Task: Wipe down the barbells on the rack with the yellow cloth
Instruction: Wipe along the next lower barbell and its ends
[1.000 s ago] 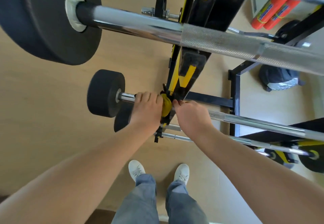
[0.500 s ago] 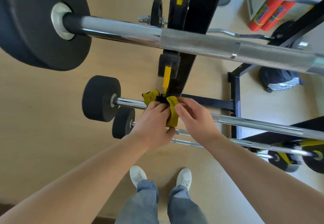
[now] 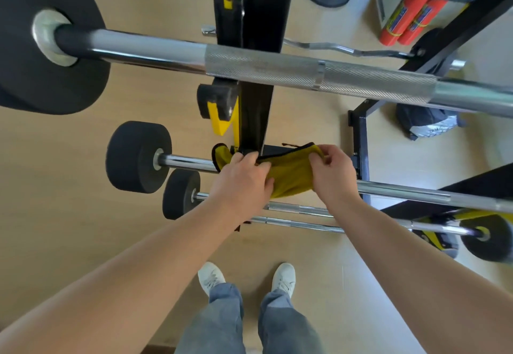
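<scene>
The left hand's (image 3: 244, 179) fingers (image 3: 247, 158) were curled over the yellow cloth (image 3: 291, 177), gripping it against the shaft of the middle barbell (image 3: 188, 162), just beside the black rack upright (image 3: 261, 20). The right hand's (image 3: 334, 176) fingers (image 3: 323, 154) and thumb were pinched on the cloth's upper right corner. The cloth hung stretched between the two hands and draped over the shaft, its long axis lying along the bar; one small flap stuck out on the far left side of the upright.

That barbell ran left to right across the view, dipping a little toward the right, its left end carrying one thick black plate (image 3: 137, 156). Bare chrome lay between the left hand and that plate, and a much longer bare stretch ran on past the right hand to the frame's edge.

Above it one heavier barbell (image 3: 263, 68) with knurled grip sat on a yellow-and-black hook (image 3: 219, 106), one large black plate (image 3: 41, 48) at its left end. Below the hands ran two thinner shafts (image 3: 294, 209), close together, with one small plate (image 3: 180, 198) at the left and another (image 3: 488, 238) at the far right. One curl bar (image 3: 333, 47) lay behind the upright. Two red cylinders (image 3: 402, 26) and one dark bag (image 3: 427, 123) sat on the wooden floor (image 3: 69, 215), well apart from the hands, and two white shoes (image 3: 211, 277) stood below
</scene>
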A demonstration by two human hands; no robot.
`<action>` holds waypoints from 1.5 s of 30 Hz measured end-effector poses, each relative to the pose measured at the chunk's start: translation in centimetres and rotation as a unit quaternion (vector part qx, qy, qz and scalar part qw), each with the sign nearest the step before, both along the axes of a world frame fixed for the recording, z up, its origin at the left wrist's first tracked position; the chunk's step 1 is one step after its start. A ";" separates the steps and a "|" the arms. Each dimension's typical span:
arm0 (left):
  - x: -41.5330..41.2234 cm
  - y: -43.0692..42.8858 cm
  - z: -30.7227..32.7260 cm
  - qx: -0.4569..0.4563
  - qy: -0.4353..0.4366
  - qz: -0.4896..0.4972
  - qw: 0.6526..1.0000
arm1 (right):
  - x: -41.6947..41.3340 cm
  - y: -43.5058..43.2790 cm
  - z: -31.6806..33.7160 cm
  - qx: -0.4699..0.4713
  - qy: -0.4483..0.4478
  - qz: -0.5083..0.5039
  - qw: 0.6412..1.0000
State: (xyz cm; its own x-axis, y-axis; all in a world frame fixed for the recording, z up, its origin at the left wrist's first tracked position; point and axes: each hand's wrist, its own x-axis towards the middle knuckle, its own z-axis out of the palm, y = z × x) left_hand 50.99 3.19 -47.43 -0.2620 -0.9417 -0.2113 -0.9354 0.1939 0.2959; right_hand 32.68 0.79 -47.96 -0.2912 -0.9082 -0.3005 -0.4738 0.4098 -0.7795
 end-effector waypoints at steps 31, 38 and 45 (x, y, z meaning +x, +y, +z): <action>-4.5 -2.1 -5.5 -0.066 -0.127 -0.023 0.990 | 2.1 -1.7 -3.2 0.083 0.447 0.378 0.806; -4.8 -4.4 -5.3 -0.007 -0.179 -0.044 0.983 | 2.4 -5.8 -1.9 0.246 0.338 0.513 0.749; -5.0 -5.0 -4.6 0.003 -0.175 -0.060 0.983 | 1.8 -1.0 -5.1 -0.067 0.466 0.361 0.805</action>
State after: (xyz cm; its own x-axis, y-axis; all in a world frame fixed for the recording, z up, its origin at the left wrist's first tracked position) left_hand 46.00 -1.79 -52.04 -0.2816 -0.9064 -0.3147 -0.9504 0.3087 -0.0388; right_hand 34.52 -0.19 -53.09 0.2845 -0.9481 -0.1421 -0.9556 -0.2923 0.0370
